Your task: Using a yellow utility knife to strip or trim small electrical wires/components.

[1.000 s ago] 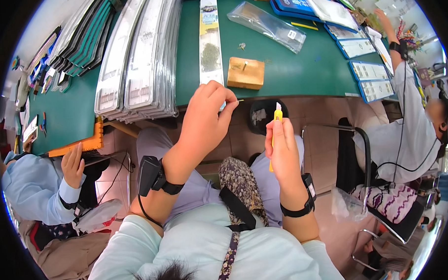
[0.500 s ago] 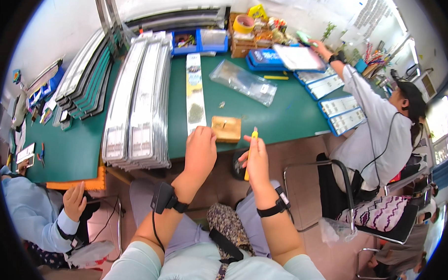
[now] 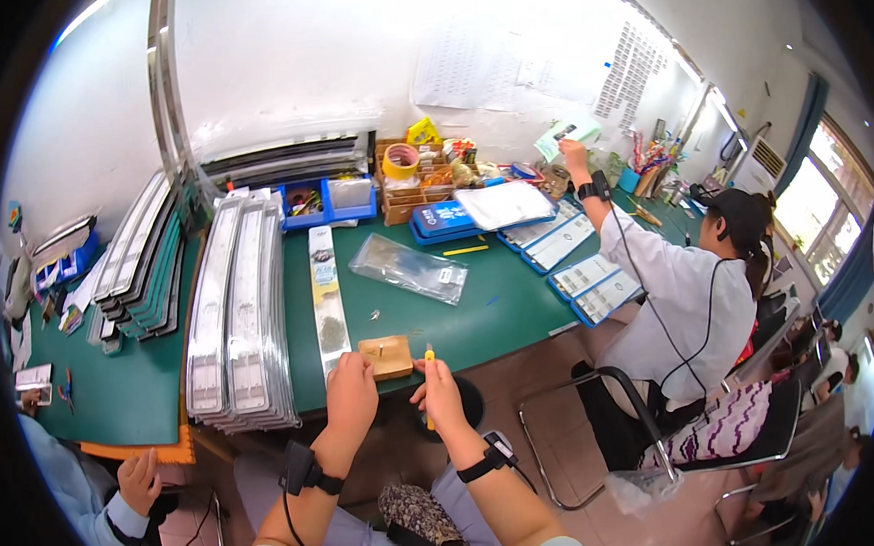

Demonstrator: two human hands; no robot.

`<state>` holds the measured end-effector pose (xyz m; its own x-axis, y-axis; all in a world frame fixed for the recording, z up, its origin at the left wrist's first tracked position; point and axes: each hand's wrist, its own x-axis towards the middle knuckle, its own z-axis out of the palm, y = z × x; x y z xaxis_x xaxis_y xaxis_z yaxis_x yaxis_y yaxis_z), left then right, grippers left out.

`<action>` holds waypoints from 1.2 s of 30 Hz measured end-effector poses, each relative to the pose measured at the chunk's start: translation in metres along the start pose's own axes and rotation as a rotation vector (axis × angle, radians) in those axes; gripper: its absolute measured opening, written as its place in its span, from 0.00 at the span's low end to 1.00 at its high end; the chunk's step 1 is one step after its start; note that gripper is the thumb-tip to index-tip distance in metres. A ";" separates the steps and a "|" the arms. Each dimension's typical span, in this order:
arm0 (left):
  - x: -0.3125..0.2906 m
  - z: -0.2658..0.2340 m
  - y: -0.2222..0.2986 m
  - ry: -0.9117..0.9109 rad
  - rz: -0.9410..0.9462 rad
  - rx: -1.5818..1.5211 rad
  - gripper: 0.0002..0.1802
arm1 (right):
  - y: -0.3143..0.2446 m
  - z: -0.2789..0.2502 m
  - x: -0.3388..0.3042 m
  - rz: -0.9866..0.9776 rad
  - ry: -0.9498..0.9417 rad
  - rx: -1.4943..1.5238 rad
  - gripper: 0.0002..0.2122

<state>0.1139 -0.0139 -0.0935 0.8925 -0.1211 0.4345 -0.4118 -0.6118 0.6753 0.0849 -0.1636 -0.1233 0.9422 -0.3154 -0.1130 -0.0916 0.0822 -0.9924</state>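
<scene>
My right hand [image 3: 441,398] grips a yellow utility knife [image 3: 431,420], held upright with its tip pointing up, just off the table's near edge. My left hand [image 3: 352,396] is closed at the near end of a long, narrow white printed strip [image 3: 323,263]. Its fingertips are pressed together; whatever they hold is hidden. The strip lies lengthwise on the green table [image 3: 439,328], with a dark greyish patch toward its near end. Between my hands, close to the table's edge, sits a small wooden block [image 3: 394,361] with a slot in its top.
Stacked long silver panels [image 3: 251,328] stand left of the strip. A clear plastic bag [image 3: 408,266] lies beyond the block. Blue bins [image 3: 305,204] and a wooden organizer [image 3: 396,207] line the back. At right, a seated person [image 3: 674,303] lifts a green paper; another person's hand [image 3: 138,484] is at left.
My view has tilted upward, showing more wall. Both hands keep nearly the same place at the table edge. The person at right has raised the green paper higher.
</scene>
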 end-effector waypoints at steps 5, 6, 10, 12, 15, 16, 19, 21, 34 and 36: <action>-0.005 -0.004 0.008 -0.008 0.020 0.026 0.03 | 0.000 -0.002 -0.001 0.022 -0.038 -0.025 0.18; -0.006 -0.005 0.009 -0.010 0.021 0.041 0.04 | 0.001 -0.003 -0.001 0.019 -0.030 -0.018 0.18; -0.009 -0.002 0.007 -0.010 0.058 0.068 0.04 | 0.000 -0.008 -0.005 0.008 -0.061 0.012 0.18; -0.010 -0.003 0.007 0.013 0.081 0.094 0.04 | -0.001 -0.008 -0.007 0.012 -0.070 0.010 0.18; -0.012 -0.005 0.006 -0.003 0.086 0.089 0.04 | 0.001 -0.008 -0.009 -0.003 -0.062 0.033 0.18; -0.012 -0.006 0.006 -0.011 0.083 0.094 0.04 | 0.001 -0.008 -0.009 0.001 -0.058 0.025 0.18; -0.014 -0.006 0.008 -0.024 0.060 0.140 0.05 | 0.005 -0.012 -0.010 0.005 -0.049 0.038 0.18; -0.015 -0.007 0.010 -0.050 0.045 0.155 0.05 | 0.007 -0.015 -0.011 0.001 -0.049 0.074 0.17; -0.019 -0.003 0.009 -0.048 0.075 0.185 0.05 | 0.016 -0.033 -0.026 -0.001 -0.067 0.170 0.17; -0.020 -0.004 0.011 -0.026 0.098 0.190 0.06 | 0.017 -0.035 -0.030 -0.007 -0.055 0.175 0.17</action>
<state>0.0910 -0.0148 -0.0923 0.8555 -0.2053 0.4754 -0.4565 -0.7323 0.5052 0.0439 -0.1858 -0.1387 0.9592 -0.2650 -0.0988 -0.0321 0.2453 -0.9689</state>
